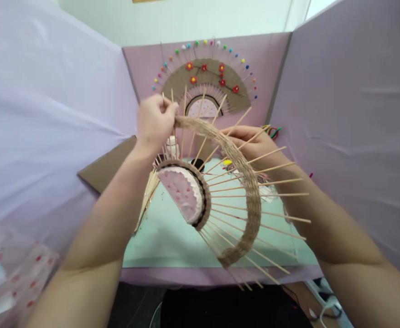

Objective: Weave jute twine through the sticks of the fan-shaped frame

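Note:
A half-round fan frame of thin wooden sticks (229, 196) is held up in front of me, tilted to the right. Its centre is a half-disc of pink dotted cloth (181, 191) with a white scalloped edge and brown and black trim. A band of woven jute twine (253, 200) curves across the sticks. My left hand (157, 120) pinches the band's upper left end and the sticks there. My right hand (246, 141) is behind the fan at its upper right, fingers bent near the sticks and band; its fingertips are partly hidden, so its grip is unclear.
A finished-looking fan (210, 75) with red flowers and colourful ball tips hangs on the pink back panel. Brown cardboard (109, 166) leans at left; loose sticks (147, 200) lie on the pale green table (172, 248). Scissors (274, 132) and small items are behind my right arm.

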A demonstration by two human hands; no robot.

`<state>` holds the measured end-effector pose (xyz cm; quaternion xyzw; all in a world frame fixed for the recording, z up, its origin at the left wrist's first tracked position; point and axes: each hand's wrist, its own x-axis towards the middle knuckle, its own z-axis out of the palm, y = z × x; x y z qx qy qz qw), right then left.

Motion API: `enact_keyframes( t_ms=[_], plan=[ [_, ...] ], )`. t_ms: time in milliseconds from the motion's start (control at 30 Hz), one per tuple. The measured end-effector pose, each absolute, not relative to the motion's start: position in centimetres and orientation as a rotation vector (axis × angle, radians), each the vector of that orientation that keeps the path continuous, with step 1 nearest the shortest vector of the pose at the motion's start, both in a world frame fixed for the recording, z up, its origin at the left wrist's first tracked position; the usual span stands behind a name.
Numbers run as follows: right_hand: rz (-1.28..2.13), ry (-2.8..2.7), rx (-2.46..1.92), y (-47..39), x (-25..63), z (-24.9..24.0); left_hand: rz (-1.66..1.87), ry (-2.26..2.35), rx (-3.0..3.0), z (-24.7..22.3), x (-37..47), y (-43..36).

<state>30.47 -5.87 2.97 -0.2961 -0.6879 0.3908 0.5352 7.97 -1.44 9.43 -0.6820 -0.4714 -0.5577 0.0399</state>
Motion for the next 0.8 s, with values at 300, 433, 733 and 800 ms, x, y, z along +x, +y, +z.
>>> enact_keyframes(
  t_ms=[300, 433, 733, 800],
  plan=[
    [1.109, -1.686, -0.951, -1.6, 27.7, -3.1, -2.144, -1.966, -1.974, -5.0, 5.3, 1.0],
    [1.148, -1.715, -1.018, -1.8, 27.2, -4.4, -2.207, -1.987, -1.953, -7.8, 4.9, 0.3],
    [1.258, -1.645, -1.098, -3.0, 25.1, -5.2, -2.327, -2.051, -1.889, -10.9, 4.2, -0.4],
    [1.244, -1.659, -1.114, -3.2, 24.7, -5.3, -2.357, -2.009, -1.803, -10.9, 4.2, -0.8]
  ],
)
